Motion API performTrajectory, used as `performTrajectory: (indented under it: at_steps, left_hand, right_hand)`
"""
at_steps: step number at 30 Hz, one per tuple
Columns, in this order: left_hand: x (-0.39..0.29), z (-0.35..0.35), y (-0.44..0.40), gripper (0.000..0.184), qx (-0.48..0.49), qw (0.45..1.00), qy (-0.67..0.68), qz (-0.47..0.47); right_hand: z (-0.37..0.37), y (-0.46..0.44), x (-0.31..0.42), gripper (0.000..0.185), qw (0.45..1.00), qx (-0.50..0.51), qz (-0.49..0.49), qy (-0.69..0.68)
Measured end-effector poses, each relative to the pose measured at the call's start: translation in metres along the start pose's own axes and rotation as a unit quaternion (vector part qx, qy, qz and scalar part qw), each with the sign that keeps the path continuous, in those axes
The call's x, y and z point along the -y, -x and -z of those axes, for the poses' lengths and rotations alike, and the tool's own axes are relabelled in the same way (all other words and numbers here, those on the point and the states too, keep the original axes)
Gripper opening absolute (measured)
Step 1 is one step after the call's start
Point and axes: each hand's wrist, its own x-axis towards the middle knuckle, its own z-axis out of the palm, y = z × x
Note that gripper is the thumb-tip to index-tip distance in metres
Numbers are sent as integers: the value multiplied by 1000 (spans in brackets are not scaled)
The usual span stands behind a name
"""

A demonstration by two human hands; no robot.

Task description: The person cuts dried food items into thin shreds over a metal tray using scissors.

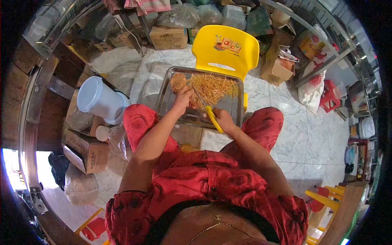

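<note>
A metal tray (164, 87) rests on a yellow chair in front of my knees. Thin golden-orange shreds (216, 87) are heaped across its middle and right. In its upper left corner lies a round, flat orange-brown piece (178, 81). My right hand (222, 119) is closed round the yellow handles of a pair of scissors (213, 118), whose blades point up and left over the shreds. Beside the blades, my left hand (183, 99) pinches a reddish-brown piece (191, 105), mostly hidden by the fingers.
The yellow chair (225, 45) has its backrest beyond the tray. A pale blue bucket (96, 98) stands left of my knee, above a cardboard box (87, 153). Farther off are another cardboard box (168, 38), plastic bags (179, 16) and a white sack (312, 93).
</note>
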Motion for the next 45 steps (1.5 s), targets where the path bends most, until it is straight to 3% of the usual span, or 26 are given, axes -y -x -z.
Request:
performTrajectory:
  at_steps: [7,9,12,16,19,21,28,30,33,37,39,43,45]
  left_hand:
    - [12,8,-11,21,5,999,47,-6]
    - [25,14,-20,17,65,997,-27,-21]
    - [11,4,-6,14,66,996,-38,36]
    - [14,5,-7,13,65,997,-40,33]
    - [17,4,-9,14,53,997,-48,8]
    - [18,3,-10,15,46,999,-27,-2]
    - [26,12,-21,15,68,998,-13,-11]
    - [27,18,-26,16,99,989,-87,-65]
    - [1,8,-6,18,83,990,-108,-19]
    - [3,18,-9,24,42,974,-214,-55]
    - [2,20,-12,28,5,948,-316,-25]
    - [5,21,-16,31,-32,948,-315,-32]
    - [4,24,-17,29,-16,960,-275,-55]
  right_hand:
    - [-12,-3,-8,45,997,5,71,-34]
    - [-11,-4,-8,41,994,53,27,-91]
    - [-8,-3,-1,39,992,61,14,-108]
    - [-11,-3,-5,37,991,63,-6,-117]
    - [-3,1,8,38,963,84,-25,-256]
    - [7,6,20,38,952,105,-90,-273]
    - [9,1,14,40,964,105,-94,-224]
    - [14,4,18,40,968,87,-69,-223]
    - [15,4,19,41,964,85,-47,-246]
    - [3,2,8,42,955,99,-32,-277]
    - [9,4,11,50,943,165,-102,-270]
    - [19,7,27,47,937,191,-151,-250]
    - [14,7,20,50,979,98,-18,-178]
